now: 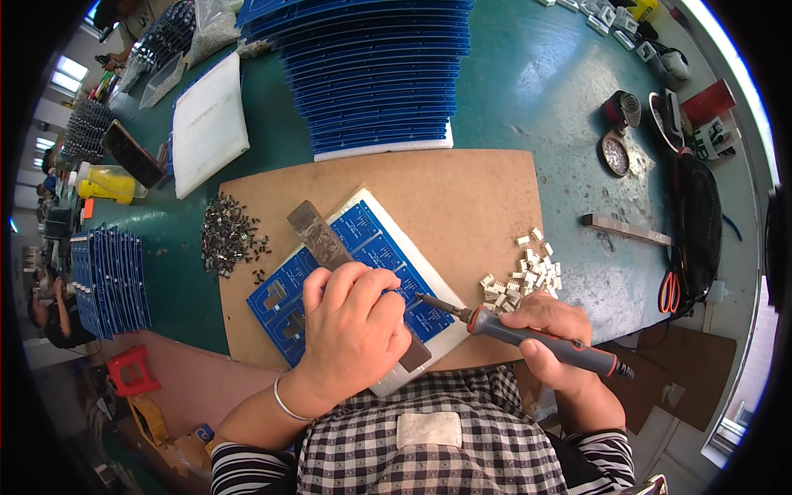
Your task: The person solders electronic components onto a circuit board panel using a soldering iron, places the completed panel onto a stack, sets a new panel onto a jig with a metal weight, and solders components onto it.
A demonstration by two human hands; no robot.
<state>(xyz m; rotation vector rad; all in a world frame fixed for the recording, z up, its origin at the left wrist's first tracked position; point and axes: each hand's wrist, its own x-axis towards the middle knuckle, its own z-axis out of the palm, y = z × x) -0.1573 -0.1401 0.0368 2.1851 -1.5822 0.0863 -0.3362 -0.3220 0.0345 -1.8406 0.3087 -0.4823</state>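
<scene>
A blue circuit board lies tilted on a white pad, with a flat dark metal bar resting diagonally across it. My left hand is closed over the middle of that bar, fingers curled; what lies under the fingertips is hidden. In my right hand is a grey and orange soldering iron, held along its handle. Its dark tip points left and reaches the board's right part, just beside my left fingers; whether it touches cannot be made out.
A brown work board lies beneath. Small black components are heaped left, white connectors right. Behind stands a tall stack of blue boards. Farther right are a metal bar, a round tin and red-handled scissors.
</scene>
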